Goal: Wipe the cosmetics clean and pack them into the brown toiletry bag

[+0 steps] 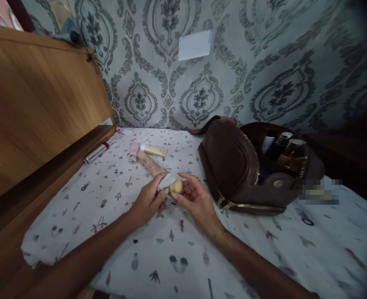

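Observation:
Near the middle of the head view, my left hand [149, 199] is closed around a pale grey-white cloth or wipe [166, 182]. My right hand [199, 201] pinches a small round yellowish piece [177, 186] between thumb and fingers, right beside the pale item. Just beyond my left hand lies a beige tube [150, 164], its near end partly hidden by the hand. A yellow tube with a white cap [154, 150] and a pink tube [134, 151] rest on the patterned white cloth [127, 241] behind it.
An open dark brown bag [230, 158] holding several bottles stands at the right. A silver tube with a red band [96, 153] lies by the wooden edge at left, near a small pink tube [123, 131]. Patterned wallpaper and a wooden panel [43, 91] bound the surface.

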`<state>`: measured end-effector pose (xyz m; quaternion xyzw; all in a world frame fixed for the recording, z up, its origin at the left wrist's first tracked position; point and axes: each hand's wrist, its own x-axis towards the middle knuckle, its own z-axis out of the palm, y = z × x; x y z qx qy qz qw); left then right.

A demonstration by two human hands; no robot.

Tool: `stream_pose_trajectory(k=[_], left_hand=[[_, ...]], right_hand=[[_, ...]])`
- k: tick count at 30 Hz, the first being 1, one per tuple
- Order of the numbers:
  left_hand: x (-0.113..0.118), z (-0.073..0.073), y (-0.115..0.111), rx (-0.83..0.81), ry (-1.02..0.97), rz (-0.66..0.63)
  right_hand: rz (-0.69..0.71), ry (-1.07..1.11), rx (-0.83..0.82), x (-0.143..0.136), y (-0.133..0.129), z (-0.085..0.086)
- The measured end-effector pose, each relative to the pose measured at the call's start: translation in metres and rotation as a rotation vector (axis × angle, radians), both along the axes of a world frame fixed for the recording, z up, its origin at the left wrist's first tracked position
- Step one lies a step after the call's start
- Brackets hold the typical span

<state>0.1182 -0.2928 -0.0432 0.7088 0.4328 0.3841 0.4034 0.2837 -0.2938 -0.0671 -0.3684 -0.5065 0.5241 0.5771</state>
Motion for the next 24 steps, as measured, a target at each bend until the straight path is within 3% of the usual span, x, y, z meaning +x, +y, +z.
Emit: stream_pose_trajectory(k=[4, 13, 24], left_hand=[[-0.0015, 0.0033, 0.0020, -0.066, -0.087, 0.016], [-0.0007, -0.0026, 0.0026, -0.030, -0.023, 0.008], [-0.0009, -0.0028, 0.0015, -0.021, 0.024, -0.010]], right_hand=[[0.089, 0.032, -0.030, -0.0025, -0.0021, 0.0008], [-0.012, -0.042, 0.004, 0.0002, 0.0006, -0.0017], [0.006, -0.003, -0.034, 0.0040, 0.0022, 0.0021]])
